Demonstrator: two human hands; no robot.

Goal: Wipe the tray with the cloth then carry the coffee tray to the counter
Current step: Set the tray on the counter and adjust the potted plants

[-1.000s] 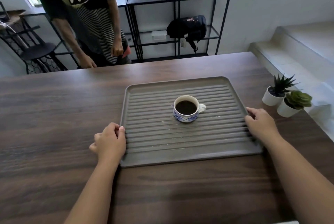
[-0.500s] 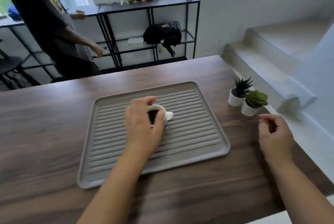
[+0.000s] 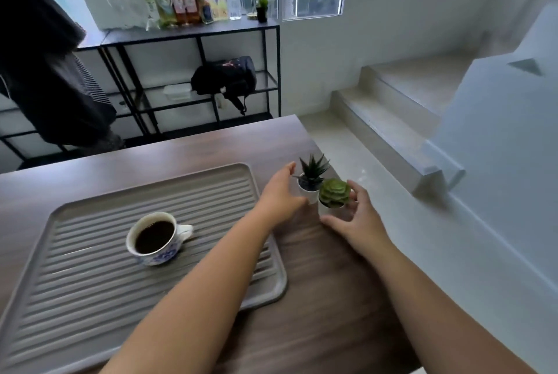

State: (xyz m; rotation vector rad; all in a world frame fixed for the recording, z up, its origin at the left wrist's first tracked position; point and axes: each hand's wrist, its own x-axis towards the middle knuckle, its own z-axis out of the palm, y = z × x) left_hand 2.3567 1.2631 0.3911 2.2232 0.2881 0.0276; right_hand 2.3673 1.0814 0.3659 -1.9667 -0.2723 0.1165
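A grey ribbed tray (image 3: 90,292) lies on the dark wooden table (image 3: 320,313). A blue-patterned white cup of black coffee (image 3: 154,239) stands on the tray, left of centre. My left hand (image 3: 280,192) reaches past the tray's right edge with fingers spread beside the spiky potted plant (image 3: 312,176). My right hand (image 3: 354,218) is open and cups the round succulent pot (image 3: 334,194) from the right. Whether either hand touches a pot is unclear. No cloth is in view.
The two small plants stand at the table's right edge, above a white floor and steps (image 3: 392,120). A black shelf (image 3: 193,32) with bottles and a black bag (image 3: 226,78) stands behind. A person in dark clothes (image 3: 45,72) stands at far left.
My left hand left the cup and moved right to the spiky plant. My right hand moved forward to the succulent. The view swung right and up.
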